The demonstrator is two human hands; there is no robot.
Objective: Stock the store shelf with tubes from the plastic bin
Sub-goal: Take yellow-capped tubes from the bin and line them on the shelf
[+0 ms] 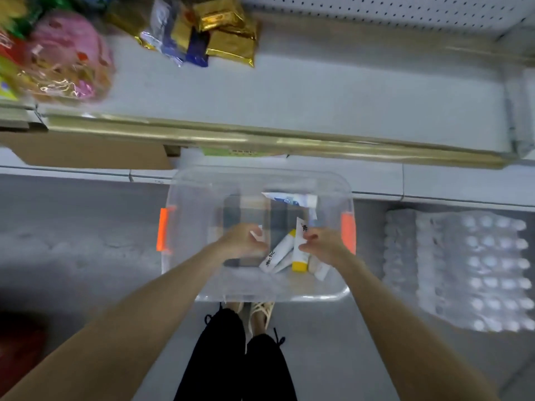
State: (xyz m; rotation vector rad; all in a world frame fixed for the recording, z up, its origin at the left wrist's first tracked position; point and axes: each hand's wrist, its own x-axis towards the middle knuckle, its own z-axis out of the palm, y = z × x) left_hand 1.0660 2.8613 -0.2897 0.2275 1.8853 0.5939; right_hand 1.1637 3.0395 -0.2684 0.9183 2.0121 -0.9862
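Observation:
A clear plastic bin (188, 215) with orange handles sits on the floor below the shelf. Several white tubes lie in its right half, one with a blue print (289, 199) at the back and another (276, 253) leaning in front. Both my hands are inside the bin. My right hand (322, 246) pinches a white tube with a yellow cap (299, 256), held upright with the cap down. My left hand (246, 240) curls round a small white tube (256, 234), mostly hidden by the fingers. The grey shelf board (333, 91) above stands bare on its right side.
Gold and silver packets (220, 33) and a pink wrapped bundle (66, 56) sit on the shelf's left. A shrink-wrapped pack of bottles (469, 270) stands on the floor right of the bin. A cardboard box (86, 151) is under the shelf at left. My feet are just behind the bin.

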